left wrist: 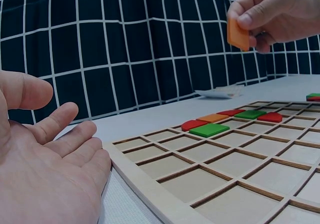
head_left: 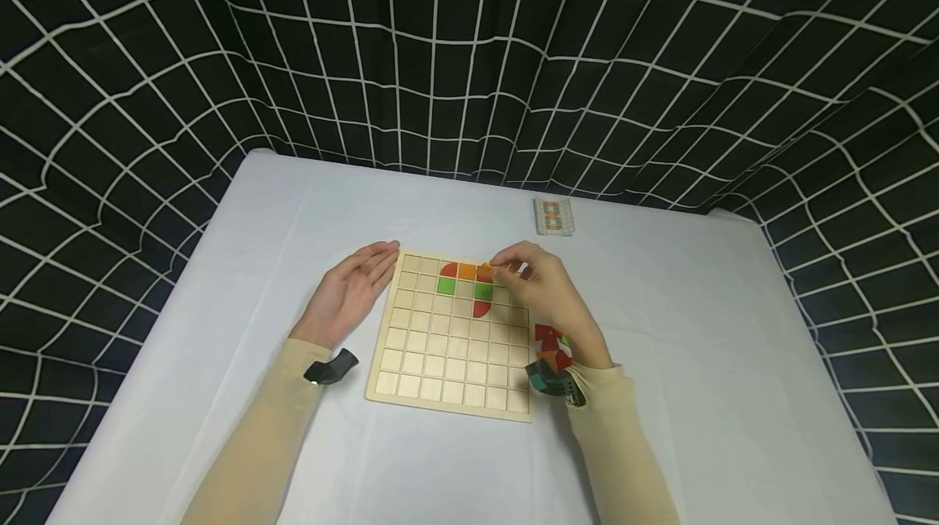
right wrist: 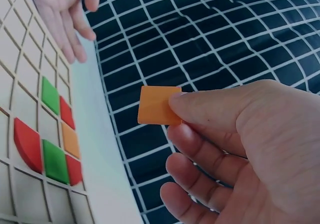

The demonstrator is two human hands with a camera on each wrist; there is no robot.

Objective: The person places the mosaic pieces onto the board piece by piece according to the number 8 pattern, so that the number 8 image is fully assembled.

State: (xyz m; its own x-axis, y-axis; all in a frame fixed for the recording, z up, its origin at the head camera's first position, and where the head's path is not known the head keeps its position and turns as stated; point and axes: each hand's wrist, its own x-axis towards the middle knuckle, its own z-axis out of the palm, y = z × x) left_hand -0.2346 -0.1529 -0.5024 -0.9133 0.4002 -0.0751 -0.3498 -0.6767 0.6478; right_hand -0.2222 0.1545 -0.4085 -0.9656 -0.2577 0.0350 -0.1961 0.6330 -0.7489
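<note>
Between thumb and forefinger, my right hand [head_left: 546, 287] pinches an orange square tile [right wrist: 156, 106], held above the far rows of a wooden grid board [head_left: 440, 346]. Beside the board's left edge my left hand [head_left: 345, 293] rests with its palm turned up and its fingers extended, holding nothing. Set in the board are a red rounded tile [right wrist: 28, 143], another red rounded tile [right wrist: 66, 112], a third red tile [right wrist: 74, 170], an orange square tile [right wrist: 70, 140], a green square tile [right wrist: 50, 95] and a second green square tile [right wrist: 55, 160].
A small heap of red, green, orange and white tiles [head_left: 548, 340] lies right of the board, partly behind the right wrist. Toward the table's far edge lies a stack of pattern cards [head_left: 554, 217]. A dark curtain [head_left: 455, 60] with white grid lines surrounds the white table [head_left: 697, 329].
</note>
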